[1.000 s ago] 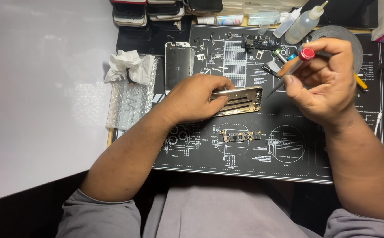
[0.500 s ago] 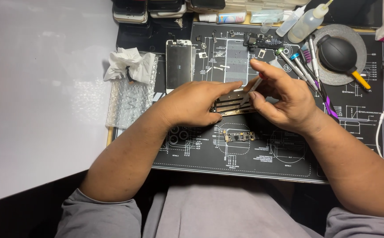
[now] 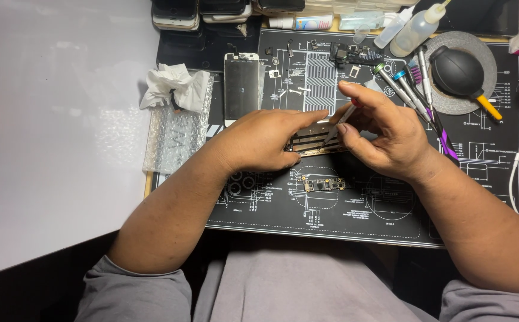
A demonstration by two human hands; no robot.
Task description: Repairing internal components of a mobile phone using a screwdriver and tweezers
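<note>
An opened phone body [image 3: 314,142] lies on the black repair mat [image 3: 474,179], mostly covered by my hands. My left hand [image 3: 265,143] presses down on its left part and holds it steady. My right hand [image 3: 384,134] grips a thin screwdriver [image 3: 338,124] with a red cap, its tip resting on the phone body. A small circuit board [image 3: 325,185] sits on the mat just below the phone body. A detached phone screen [image 3: 241,88] lies above my left hand.
Several screwdrivers [image 3: 403,89], a black air blower [image 3: 457,73] and two squeeze bottles [image 3: 414,27] sit at the upper right. Crumpled tissue [image 3: 174,88] on bubble wrap [image 3: 173,128] lies left of the mat. Stacked phones [image 3: 200,11] line the back edge.
My right hand came down from the upper right with the red-capped screwdriver and now holds its tip on the phone body. My left hand stayed on the phone body.
</note>
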